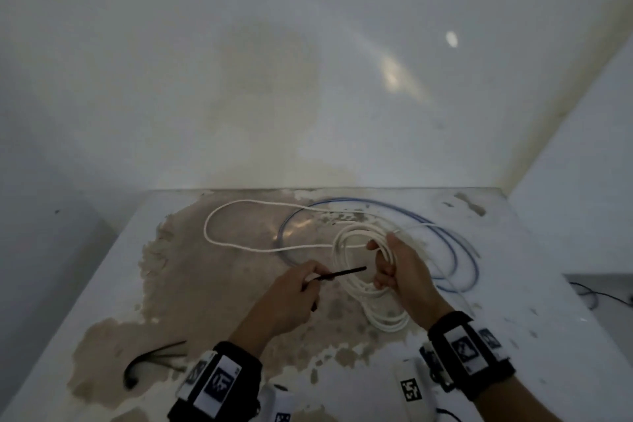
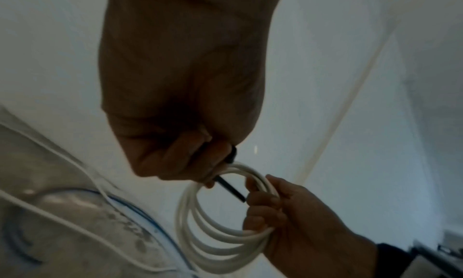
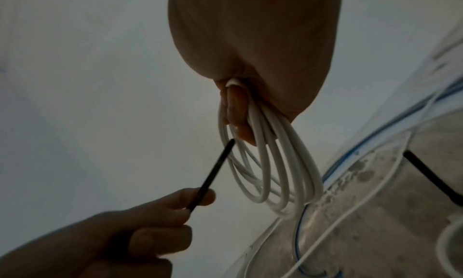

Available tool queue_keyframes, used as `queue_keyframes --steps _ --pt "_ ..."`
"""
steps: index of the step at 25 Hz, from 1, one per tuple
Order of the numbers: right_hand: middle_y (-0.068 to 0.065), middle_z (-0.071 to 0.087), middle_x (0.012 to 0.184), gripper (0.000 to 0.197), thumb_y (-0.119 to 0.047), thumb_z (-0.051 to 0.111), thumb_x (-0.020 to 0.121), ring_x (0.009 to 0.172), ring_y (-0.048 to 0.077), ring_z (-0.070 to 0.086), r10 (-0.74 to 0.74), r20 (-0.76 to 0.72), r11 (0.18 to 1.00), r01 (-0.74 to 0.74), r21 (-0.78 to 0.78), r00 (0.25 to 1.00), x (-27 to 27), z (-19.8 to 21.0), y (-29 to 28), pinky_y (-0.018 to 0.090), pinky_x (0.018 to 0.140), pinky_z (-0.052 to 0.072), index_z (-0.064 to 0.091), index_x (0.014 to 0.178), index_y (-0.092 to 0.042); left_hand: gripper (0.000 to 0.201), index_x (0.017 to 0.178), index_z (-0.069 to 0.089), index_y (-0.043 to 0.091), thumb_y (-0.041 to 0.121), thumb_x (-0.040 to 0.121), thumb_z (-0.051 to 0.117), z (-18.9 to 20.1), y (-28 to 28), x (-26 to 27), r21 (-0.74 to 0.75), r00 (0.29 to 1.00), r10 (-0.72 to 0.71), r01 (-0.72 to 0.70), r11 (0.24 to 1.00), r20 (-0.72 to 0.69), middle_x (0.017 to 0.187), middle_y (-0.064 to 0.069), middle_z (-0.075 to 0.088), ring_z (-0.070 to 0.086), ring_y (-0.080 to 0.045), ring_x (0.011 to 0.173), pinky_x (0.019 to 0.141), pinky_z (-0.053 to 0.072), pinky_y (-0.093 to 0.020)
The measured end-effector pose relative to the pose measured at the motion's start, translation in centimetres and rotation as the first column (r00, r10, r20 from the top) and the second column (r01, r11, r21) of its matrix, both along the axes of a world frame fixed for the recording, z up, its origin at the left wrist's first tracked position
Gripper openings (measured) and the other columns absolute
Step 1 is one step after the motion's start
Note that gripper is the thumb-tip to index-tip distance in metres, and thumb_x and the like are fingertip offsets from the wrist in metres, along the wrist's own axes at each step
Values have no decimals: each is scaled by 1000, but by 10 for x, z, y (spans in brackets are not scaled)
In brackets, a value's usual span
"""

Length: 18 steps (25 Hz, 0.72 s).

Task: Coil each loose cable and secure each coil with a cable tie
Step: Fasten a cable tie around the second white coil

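My right hand [image 1: 394, 267] grips a coil of white cable [image 1: 356, 284] above the table, fingers curled round the bundled loops [image 3: 278, 163]. The coil [image 2: 200, 228] hangs open to the left of that hand. My left hand [image 1: 301, 288] pinches a black cable tie [image 1: 342, 273] between thumb and fingers. The tie [image 3: 213, 173] points at the coil and its tip [image 2: 240, 198] reaches into the ring beside the right fingers. A loose tail of the white cable [image 1: 222, 240] loops across the table. A blue cable [image 1: 459, 250] lies uncoiled behind the coil.
The white table [image 1: 548, 319] has a worn brown patch in its middle. More black cable ties [image 1: 150, 360] lie near the front left. A white wall rises right behind the table. Dark wires [image 1: 596, 295] lie off the right edge.
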State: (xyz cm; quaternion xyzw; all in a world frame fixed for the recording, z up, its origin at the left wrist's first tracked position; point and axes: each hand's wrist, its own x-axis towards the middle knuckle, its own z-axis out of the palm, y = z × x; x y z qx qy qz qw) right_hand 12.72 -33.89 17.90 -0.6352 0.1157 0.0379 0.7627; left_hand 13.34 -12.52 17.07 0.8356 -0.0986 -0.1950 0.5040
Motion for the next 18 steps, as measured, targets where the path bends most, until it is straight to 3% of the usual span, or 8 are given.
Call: queue_keyframes --steps 3,6,9,12,15,18 --pt "4 24 62 51 -33 28 109 50 12 22 -1 156 995 17 -97 988 -7 15 -13 27 51 28 59 102 7 26 102 68 17 16 102 43 20 -42 13 -42 988 115 -119 992 -104 60 -2 55 38 -10 37 42 31 -20" --pt "4 26 62 58 -41 31 107 52 13 24 0 253 986 42 -161 967 -11 20 -24 24 51 31 51 97 13 25 104 71 9 14 102 46 44 -72 17 -222 956 137 -198 955 -261 62 -3 50 35 -10 40 41 28 -21" --pt "-1 33 55 55 -43 30 105 50 12 28 -35 258 971 94 -219 966 -16 25 -31 28 51 29 55 79 -1 25 107 71 6 15 101 49 62 -90 16 -386 922 47 -207 899 -384 60 1 44 34 -8 43 40 27 -19" --pt "-6 42 48 53 -32 29 109 46 10 35 -84 295 928 182 -325 952 -16 26 -38 24 48 31 55 66 -16 25 109 70 6 18 100 50 71 -100 15 -354 936 -10 -123 927 -351 61 3 47 37 -7 45 42 29 -19" --pt "-5 41 55 32 -30 37 107 50 13 35 -95 368 901 237 -363 925 -10 25 -42 35 50 32 47 82 -13 24 108 71 8 18 99 51 74 -105 16 -414 903 18 -215 884 -430 61 3 51 39 -7 44 41 31 -20" --pt "-6 40 54 18 -29 45 104 50 15 34 -157 353 899 281 -335 922 -4 25 -41 34 50 30 42 92 -16 21 102 69 8 17 98 51 77 -108 15 -523 847 -9 -319 791 -531 59 4 50 38 -7 44 39 31 -18"
